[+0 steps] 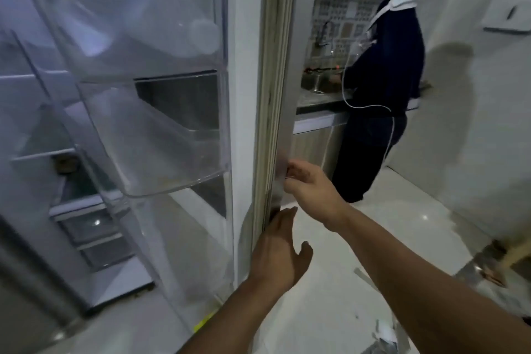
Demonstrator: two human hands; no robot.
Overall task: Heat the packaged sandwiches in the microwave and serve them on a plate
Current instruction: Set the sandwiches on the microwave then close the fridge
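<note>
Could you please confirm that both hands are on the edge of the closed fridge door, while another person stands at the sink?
Not quite: the head view shows the fridge door open, its clear shelves exposed. The left hand and right hand are on its edge, and another person stands at the sink.

Dim, bluish, motion-blurred picture with wide-angle bending at edges.

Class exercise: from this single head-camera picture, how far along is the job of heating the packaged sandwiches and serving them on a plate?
Done: the fridge door stands open. In hand: the left hand lies flat against the door's edge and the right hand curls round it higher up; neither holds a sandwich. Left: practically everything. No sandwiches, microwave or plate show. Another person stands at the sink.
</note>
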